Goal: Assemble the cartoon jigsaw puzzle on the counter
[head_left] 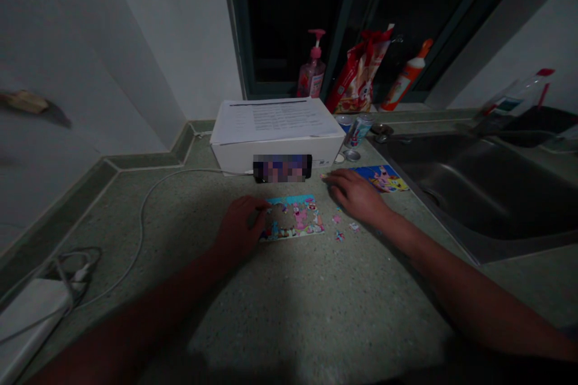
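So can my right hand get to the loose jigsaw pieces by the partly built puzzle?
Most likely yes. The loose jigsaw pieces lie between the partly built puzzle and your right forearm, close to the right hand, with nothing visible covering them.

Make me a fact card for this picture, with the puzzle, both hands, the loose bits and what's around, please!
puzzle: flat, rectangular, colourful jigsaw, with gaps inside
left hand: at the jigsaw's left edge
right hand: at the left end of a flat, blue, cartoon-printed card; whether it holds anything, I can't tell
loose bits: small, multicoloured jigsaw pieces, right of the jigsaw
behind: black, rectangular phone in front of a white, rectangular box
surface: speckled, greenish-grey countertop
far right: grey metal sink
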The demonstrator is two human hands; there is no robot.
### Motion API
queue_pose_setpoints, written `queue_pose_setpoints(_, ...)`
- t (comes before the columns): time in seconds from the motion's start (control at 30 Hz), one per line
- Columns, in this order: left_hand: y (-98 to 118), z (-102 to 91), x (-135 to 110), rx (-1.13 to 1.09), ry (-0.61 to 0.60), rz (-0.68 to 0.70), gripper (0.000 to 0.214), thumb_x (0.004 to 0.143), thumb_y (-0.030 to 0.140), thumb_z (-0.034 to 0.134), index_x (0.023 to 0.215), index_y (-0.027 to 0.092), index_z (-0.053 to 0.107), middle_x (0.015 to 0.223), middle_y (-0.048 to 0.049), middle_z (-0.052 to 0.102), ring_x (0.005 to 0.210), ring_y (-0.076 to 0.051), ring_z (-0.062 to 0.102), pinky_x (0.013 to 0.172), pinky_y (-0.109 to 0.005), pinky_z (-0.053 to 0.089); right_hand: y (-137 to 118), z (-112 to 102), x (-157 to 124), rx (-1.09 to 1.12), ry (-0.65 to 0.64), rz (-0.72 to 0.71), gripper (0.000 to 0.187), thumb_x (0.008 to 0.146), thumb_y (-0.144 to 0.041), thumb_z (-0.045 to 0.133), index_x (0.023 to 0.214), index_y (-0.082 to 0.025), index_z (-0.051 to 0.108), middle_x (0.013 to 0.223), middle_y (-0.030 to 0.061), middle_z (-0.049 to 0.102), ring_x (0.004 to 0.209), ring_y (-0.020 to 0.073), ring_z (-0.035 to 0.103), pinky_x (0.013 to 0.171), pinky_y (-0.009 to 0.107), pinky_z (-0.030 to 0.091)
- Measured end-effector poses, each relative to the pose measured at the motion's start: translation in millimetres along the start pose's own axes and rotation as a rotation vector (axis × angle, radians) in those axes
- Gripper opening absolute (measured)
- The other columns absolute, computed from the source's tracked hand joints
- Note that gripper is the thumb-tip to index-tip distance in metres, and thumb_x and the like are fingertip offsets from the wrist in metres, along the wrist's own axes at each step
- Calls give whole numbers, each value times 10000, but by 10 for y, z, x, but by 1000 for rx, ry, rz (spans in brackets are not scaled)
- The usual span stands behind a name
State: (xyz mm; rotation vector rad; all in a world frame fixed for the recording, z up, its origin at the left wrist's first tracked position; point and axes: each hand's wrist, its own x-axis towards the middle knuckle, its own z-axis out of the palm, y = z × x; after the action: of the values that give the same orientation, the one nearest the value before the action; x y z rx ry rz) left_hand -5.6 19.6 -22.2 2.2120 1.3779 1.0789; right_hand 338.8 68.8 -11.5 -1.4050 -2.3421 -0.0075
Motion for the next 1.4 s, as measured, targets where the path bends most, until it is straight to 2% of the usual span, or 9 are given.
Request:
queue_pose_setpoints(0.23, 13, -6, 1, 2, -1, 5, 166, 950, 213, 568, 1010, 231, 722, 999, -77, 747, 994, -255, 693, 951, -480, 563, -66, 97, 48, -12, -38, -57, 358, 1054, -272, 510, 1329, -199, 728, 1353, 145, 727, 1327, 324, 625, 1145, 555, 493)
queue_pose_setpoints(0.57, 23, -10, 8, -18, -5, 6, 170, 941, 221, 561, 1008, 235, 717, 978, -79, 743, 979, -254, 692, 945, -493, 557, -116, 50, -1, 59, -59, -143, 318, 1053, -241, 508, 1258, -202, 748, 1274, 116, 767, 1285, 291, 655, 1124, 526, 507)
queue_pose_setpoints(0.7, 27, -16, 6, -14, -9, 1, 167, 946, 232, 562, 1001, 246, 718, 988, -80, 748, 988, -255, 694, 942, -497, 563, -169, 21, 44, 86, -8, -62, 278, 1056, -290, 540, 1210, -203, 755, 1204, 121, 772, 1167, 290, 686, 1050, 501, 547)
queue_pose_setpoints(0.83, 26, -19, 4, -17, -5, -2, 165, 942, 220, 570, 1010, 243, 719, 997, -81, 748, 999, -257, 696, 953, -505, 566, -200, 53, 90, 25, 12, 7, 276, 1044, -345, 579, 1156, -194, 781, 1191, 149, 765, 1144, 325, 679, 1017, 518, 554)
queue_pose_setpoints(1.03, 23, -20, 13, -16, -21, 5, 158, 939, 203, 578, 1007, 247, 714, 994, -75, 751, 1000, -255, 698, 953, -496, 568, -154, 90, 69, 21, -11, -42, 270, 1012, -198, 564, 1132, -229, 805, 1222, 131, 752, 1163, 314, 670, 1032, 515, 549)
queue_pose_setpoints(1.13, 28, -24, 11, -14, -12, 12, 152, 949, 207, 573, 1005, 240, 709, 989, -74, 749, 981, -249, 698, 945, -489, 568, -128, 53, 44, 42, -2, -69, 309, 1000, -154, 549, 1182, -219, 790, 1274, 139, 730, 1216, 316, 652, 1051, 509, 543)
queue_pose_setpoints(1.23, 30, -27, 9, -11, -15, 13, 159, 944, 201, 573, 1016, 240, 709, 996, -71, 750, 982, -249, 698, 952, -485, 566, -98, -15, 14, 46, 24, -14, 354, 991, -131, 530, 1249, -209, 759, 1268, 140, 733, 1201, 315, 661, 1044, 504, 547)
queue_pose_setpoints(1.4, 18, -18, 9, -1, -16, 7, 150, 942, 209, 576, 1002, 236, 711, 989, -62, 749, 987, -250, 700, 960, -473, 565, 25, -119, -63, -25, 27, 110, 335, 978, -153, 532, 1222, -198, 757, 1176, 150, 768, 1136, 356, 689, 993, 536, 555)
